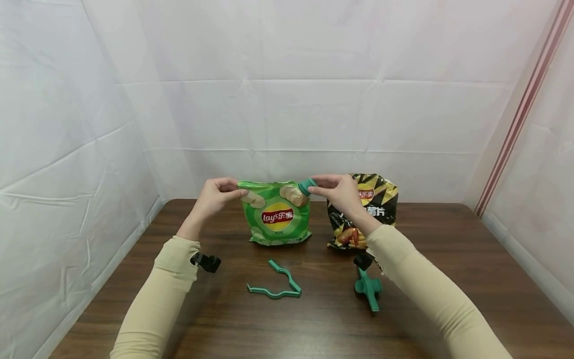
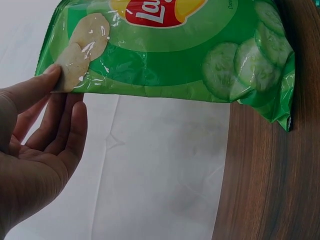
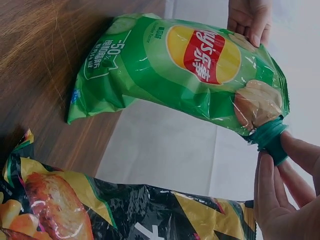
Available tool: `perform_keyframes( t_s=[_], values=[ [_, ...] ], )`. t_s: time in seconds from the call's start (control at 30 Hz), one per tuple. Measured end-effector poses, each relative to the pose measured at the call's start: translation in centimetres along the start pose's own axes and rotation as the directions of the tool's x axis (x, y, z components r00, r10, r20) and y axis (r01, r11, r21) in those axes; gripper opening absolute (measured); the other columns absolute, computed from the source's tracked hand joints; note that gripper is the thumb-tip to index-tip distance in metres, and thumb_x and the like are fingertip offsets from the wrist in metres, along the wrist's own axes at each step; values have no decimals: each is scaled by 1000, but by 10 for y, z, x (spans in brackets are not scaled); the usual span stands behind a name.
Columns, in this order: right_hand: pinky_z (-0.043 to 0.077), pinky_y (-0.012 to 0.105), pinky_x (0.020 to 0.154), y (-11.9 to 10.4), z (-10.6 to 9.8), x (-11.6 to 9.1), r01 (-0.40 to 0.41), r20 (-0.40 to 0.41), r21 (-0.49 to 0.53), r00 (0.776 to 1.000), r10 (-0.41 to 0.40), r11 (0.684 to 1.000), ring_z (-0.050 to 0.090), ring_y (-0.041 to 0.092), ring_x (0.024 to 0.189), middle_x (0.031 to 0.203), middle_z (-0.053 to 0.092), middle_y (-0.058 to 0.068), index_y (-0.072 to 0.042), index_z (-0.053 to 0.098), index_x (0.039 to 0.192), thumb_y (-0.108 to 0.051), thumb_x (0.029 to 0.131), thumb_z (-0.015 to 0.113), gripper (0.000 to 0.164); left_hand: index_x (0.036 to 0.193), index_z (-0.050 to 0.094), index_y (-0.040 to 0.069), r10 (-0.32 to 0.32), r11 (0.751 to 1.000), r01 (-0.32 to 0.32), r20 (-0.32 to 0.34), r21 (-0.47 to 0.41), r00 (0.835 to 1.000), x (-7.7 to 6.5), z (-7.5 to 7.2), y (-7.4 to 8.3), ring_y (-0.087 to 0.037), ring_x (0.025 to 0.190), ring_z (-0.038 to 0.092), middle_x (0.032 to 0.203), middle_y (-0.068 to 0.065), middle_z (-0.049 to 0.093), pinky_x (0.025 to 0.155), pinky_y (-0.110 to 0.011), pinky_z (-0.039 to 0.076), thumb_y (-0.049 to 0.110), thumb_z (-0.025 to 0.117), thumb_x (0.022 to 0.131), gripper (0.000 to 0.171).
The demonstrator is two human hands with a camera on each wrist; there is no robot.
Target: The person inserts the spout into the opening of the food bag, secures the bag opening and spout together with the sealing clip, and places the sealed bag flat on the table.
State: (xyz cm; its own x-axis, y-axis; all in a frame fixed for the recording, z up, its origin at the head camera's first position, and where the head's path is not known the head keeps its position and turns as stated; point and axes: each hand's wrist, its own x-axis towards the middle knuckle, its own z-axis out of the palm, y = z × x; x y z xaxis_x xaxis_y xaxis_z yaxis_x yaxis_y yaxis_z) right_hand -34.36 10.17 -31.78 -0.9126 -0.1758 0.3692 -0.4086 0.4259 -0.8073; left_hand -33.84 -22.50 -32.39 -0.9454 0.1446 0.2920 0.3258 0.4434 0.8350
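A green Lay's chip bag point(image 1: 277, 214) stands upright toward the back of the table. At its upper left corner my left hand point(image 1: 215, 197) pinches the bag between thumb and index finger, the other fingers loosely curled behind, as the left wrist view shows. My right hand point(image 1: 341, 195) pinches a small teal ribbed cap point(image 3: 270, 140) between thumb and fingers. That cap sits right against the bag's upper right corner, overlapping it in the right wrist view. The bag's bottom edge is at the tabletop.
Behind my right hand stands a black and yellow chip bag point(image 1: 381, 199), partly hidden. An unfolded teal bag clip point(image 1: 273, 294) lies in front of the green bag. Another teal clip with a round spout point(image 1: 368, 286) lies near my right sleeve. White cloth hangs behind the table point(image 1: 323, 324).
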Motion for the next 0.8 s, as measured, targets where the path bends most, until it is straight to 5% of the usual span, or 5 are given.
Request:
perform_keyframes(
  t_s=[0.17,0.3,0.43,0.8],
  values=[
    [54,37,78,-3,-3,0,-18,15,-35,1000,19,999,67,21,98,104,72,8,-15,73,109,-33,80,76,35,100,67,-4,3,1000,-3,8,8,1000,-7,0,17,-17,81,63,90,-14,71,70,-25,49,16,70,87,24],
    [54,38,81,-5,-3,1,-39,35,-64,999,41,997,66,21,101,107,72,7,-16,72,110,-35,81,75,35,99,66,-7,13,1000,-13,12,19,1000,-14,-1,31,-9,74,61,90,-19,70,68,-24,48,12,68,88,22],
    [53,39,84,-7,-2,3,-32,43,-86,998,36,996,66,20,102,107,72,7,-18,72,110,-36,80,76,35,98,66,-7,17,1000,-17,13,17,1000,-16,-1,34,-3,70,60,89,-19,70,67,-24,48,11,68,88,21],
    [52,41,87,-10,-3,5,-16,102,-91,994,26,996,67,20,101,106,72,6,-18,72,111,-36,80,76,36,99,66,-6,4,1000,-4,22,10,1000,-16,-4,31,-11,77,62,89,-15,70,70,-24,49,12,68,88,22]
  ],
)
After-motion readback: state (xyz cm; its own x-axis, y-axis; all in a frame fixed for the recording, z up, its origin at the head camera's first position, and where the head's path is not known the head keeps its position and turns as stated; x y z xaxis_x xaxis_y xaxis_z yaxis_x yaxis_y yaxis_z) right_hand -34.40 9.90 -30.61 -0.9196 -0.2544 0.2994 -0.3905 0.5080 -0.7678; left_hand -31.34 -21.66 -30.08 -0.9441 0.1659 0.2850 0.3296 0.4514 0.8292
